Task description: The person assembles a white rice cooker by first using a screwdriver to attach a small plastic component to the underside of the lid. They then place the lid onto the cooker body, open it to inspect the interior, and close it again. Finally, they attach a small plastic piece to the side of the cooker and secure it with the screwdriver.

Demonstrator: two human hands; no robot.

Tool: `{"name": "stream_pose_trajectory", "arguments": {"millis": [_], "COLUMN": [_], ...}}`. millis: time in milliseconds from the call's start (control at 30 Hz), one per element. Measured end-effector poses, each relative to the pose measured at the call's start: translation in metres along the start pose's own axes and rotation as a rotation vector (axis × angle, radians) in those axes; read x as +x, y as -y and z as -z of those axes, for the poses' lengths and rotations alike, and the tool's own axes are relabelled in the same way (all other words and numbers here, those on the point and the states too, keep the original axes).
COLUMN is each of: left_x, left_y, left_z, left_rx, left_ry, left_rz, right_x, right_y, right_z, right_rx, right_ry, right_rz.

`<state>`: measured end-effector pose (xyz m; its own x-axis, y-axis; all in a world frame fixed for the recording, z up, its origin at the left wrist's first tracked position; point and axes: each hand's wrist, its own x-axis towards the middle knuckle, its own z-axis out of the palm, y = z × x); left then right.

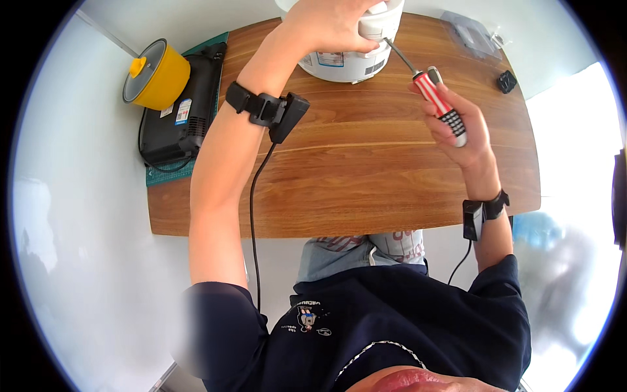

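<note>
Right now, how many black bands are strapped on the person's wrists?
2. One black band is on the left wrist, with a cable hanging from it. The other black band is on the right wrist, below the right hand holding the red-and-white striped screwdriver.

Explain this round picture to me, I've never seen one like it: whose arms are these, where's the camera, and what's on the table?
No machine here: a person's two bare arms, seen from a wide fisheye camera on their head, looking down, so edges bend. The left hand rests on a white appliance at the far edge of the wooden table. The right hand holds a red-and-white striped screwdriver, its tip at the appliance. Black wired bands sit on both wrists. Farther left, a yellow lidded pot stands on a black device. A small black object lies far right.
</note>
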<state>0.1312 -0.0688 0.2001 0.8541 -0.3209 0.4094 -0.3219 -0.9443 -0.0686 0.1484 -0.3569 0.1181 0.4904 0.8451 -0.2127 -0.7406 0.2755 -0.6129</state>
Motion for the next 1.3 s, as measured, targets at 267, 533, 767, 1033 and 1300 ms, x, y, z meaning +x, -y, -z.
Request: {"name": "stream_pose_trajectory", "arguments": {"millis": [267,533,767,1033,1300], "left_x": [-0.002,0.027,0.07,0.105,0.123], "left_y": [0.007,-0.007,-0.032,-0.034,-0.038], "left_z": [-0.002,-0.015,-0.033,-0.052,-0.062], "left_rx": [0.019,0.073,0.117,0.228,0.328], "left_ry": [0.0,-0.026,-0.104,-0.098,-0.083], "left_rz": [0.03,0.135,0.295,0.485,0.524], "right_x": [-0.008,0.008,0.05,0.094,0.098], "right_y": [-0.016,0.059,0.071,0.056,0.053], "right_z": [0.001,0.079,0.141,0.171,0.168], "right_rx": [-0.919,-1.752,-1.831,-1.78,-1.765], "right_ry": [-0.364,-0.798,-0.711,-0.705,-0.728], "right_rz": [0.256,0.45,0.481,0.635,0.552]}}
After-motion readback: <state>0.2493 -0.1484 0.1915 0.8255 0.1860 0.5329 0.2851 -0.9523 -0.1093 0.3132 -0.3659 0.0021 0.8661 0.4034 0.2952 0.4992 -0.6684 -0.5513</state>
